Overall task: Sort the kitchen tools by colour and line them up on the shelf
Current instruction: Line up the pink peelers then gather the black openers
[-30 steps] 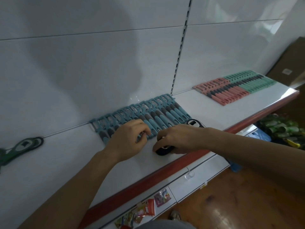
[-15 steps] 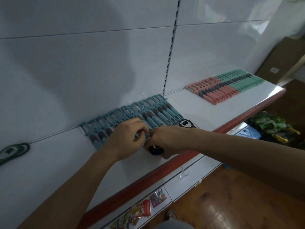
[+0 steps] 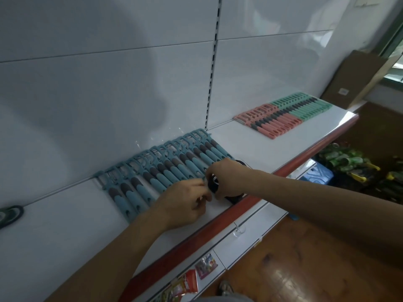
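Two bare hands are working close together near the front of a long white metal shelf (image 3: 250, 147) that is running along a white panelled wall (image 3: 109, 83), with its red front edge (image 3: 196, 235) showing just below them. Behind the hands, a row of blue plastic peelers (image 3: 174, 168) with dark grey grips is lying handle beside handle, heads pointing towards the wall. The right hand (image 3: 226, 177) is curling its fingers over a black tool (image 3: 212, 184) with a round, ring-shaped end, gripping it just off the near ends of the blue handles. More black is showing under the palm by the shelf edge, and I cannot tell whether it is the same piece. The left hand (image 3: 185, 201) is curling loosely, thumb and fingertips drawn together right beside that ring end, and I cannot tell whether it is pinching anything. Well along the shelf to the right, a row of pink peelers (image 3: 270, 120) is lying against a row of mint-green peelers (image 3: 305, 105), both with the same dark grips. Far to the left, a dark green oval tool (image 3: 11, 214) is sitting alone at the edge of view. A brown cardboard box (image 3: 353, 79) is leaning past the shelf's far end, bright snack packets (image 3: 187, 284) are lying lower down, and a glossy wooden floor (image 3: 305, 269) is showing beneath
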